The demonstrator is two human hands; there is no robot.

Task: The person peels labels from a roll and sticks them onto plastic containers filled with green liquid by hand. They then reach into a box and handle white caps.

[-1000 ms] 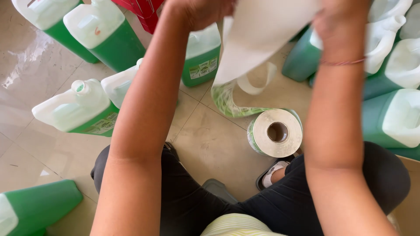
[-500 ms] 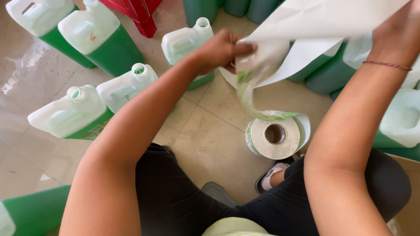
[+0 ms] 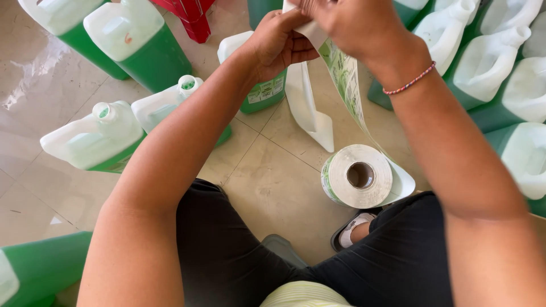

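White plastic jugs (image 3: 94, 139) filled with green liquid crowd the tiled floor (image 3: 273, 187) around a seated person, some lying tipped on their sides at the left, others packed together at the right (image 3: 489, 62); one jug (image 3: 264, 91) standing behind the left hand already carries a green label. Both hands work at the top of the frame on a strip of green-printed labels (image 3: 344, 79) that runs down to a roll (image 3: 358, 176) lying on the floor just in front of the person's knees. The left hand (image 3: 278, 42) has its fingers curled tight, pinching the white backing paper (image 3: 307, 108), which hangs loose below. The right hand (image 3: 355, 23), a beaded bracelet (image 3: 408, 81) at its wrist, has its fingers closed on the strip's upper end.
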